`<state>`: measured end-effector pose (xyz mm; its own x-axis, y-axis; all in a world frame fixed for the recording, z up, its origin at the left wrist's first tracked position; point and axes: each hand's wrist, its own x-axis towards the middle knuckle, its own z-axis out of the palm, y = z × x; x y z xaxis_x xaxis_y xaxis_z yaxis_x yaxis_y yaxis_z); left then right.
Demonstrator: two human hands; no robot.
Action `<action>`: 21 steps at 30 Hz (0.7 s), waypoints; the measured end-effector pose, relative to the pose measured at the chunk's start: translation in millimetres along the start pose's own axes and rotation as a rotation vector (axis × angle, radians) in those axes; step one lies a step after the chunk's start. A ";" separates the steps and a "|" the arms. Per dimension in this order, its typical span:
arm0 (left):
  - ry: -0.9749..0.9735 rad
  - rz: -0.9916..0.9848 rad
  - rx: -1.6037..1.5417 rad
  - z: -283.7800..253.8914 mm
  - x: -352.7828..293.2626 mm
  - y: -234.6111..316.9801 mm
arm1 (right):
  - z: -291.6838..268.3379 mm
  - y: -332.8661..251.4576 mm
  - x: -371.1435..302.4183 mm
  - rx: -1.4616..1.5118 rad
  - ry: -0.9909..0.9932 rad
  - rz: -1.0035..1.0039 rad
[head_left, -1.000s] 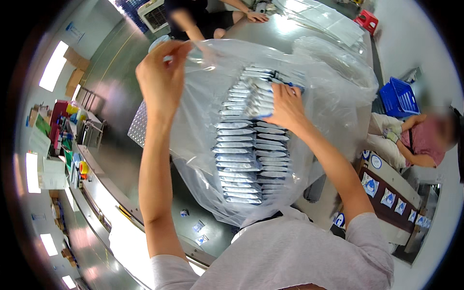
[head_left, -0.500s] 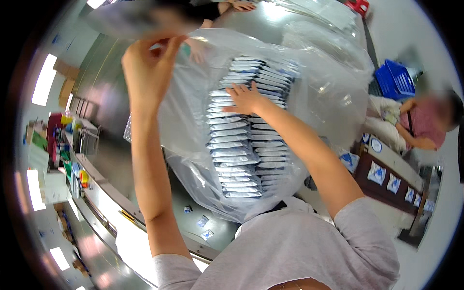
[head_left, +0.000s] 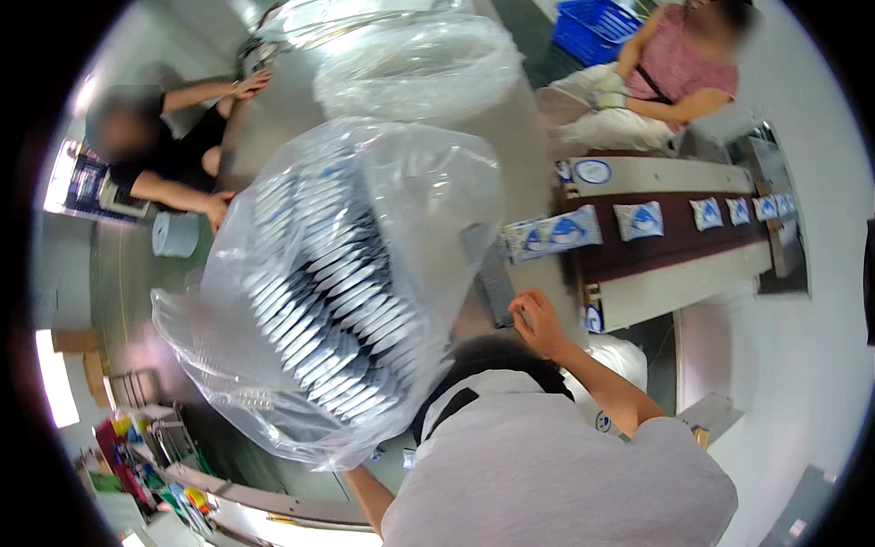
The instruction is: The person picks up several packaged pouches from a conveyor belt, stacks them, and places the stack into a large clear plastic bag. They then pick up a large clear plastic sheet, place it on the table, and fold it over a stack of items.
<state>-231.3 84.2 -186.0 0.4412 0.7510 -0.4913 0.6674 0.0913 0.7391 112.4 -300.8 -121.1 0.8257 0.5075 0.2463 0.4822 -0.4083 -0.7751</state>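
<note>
A large clear plastic bag (head_left: 428, 182) lies on the metal table in front of me, tilted to the left. Inside it, white-and-blue packets (head_left: 319, 337) stand packed in two long rows. My left forearm (head_left: 369, 497) reaches in under the bag's near edge, and the bag hides the hand and its fingers. Off to the right of the bag, my right hand (head_left: 540, 324) hovers by a grey block (head_left: 492, 287), fingers loosely bent and apart, with nothing seen in them. Near the conveyor's end, several packets (head_left: 551, 234) lie close together.
A conveyor (head_left: 679, 232) carries spaced packets on the right. A seated person (head_left: 674, 73) is beyond it, near a blue basket (head_left: 592, 32). Another person (head_left: 173, 146) leans on the table at the far left. More clear plastic bags (head_left: 419, 68) lie at the back.
My view has turned to the right. My right hand has left the packets and moved right, out of the bag. My left hand has come down from its raised place to behind the bag's near edge.
</note>
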 end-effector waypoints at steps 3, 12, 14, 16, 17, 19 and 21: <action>-0.262 -0.291 0.004 55.3 -31.5 -92.5 | -36.6 59.6 -35.2 -0.158 -0.193 0.025; -0.290 -0.409 -0.046 100.9 -33.2 -132.0 | -237.8 220.6 44.1 -0.644 -0.117 0.167; -0.263 -0.399 -0.063 99.9 -34.3 -123.2 | -292.3 269.7 56.5 -0.788 -0.092 0.181; -0.240 -0.402 -0.064 92.4 -42.3 -121.1 | -317.4 303.6 63.2 -1.037 -0.296 0.272; -0.222 -0.414 -0.068 88.3 -51.1 -121.8 | -322.4 302.8 69.4 -1.143 -0.496 0.349; -0.224 -0.414 -0.088 92.7 -59.6 -121.6 | -323.5 327.5 76.3 -1.131 -0.663 0.499; -0.202 -0.432 -0.146 92.8 -87.2 -132.5 | -301.4 284.3 119.2 -1.264 -0.914 0.269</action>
<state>-302.5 -54.1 -283.8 0.2597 0.4840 -0.8356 0.7300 0.4681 0.4980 436.2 -585.1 -136.8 0.7011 0.3955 -0.5934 0.6649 -0.6634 0.3434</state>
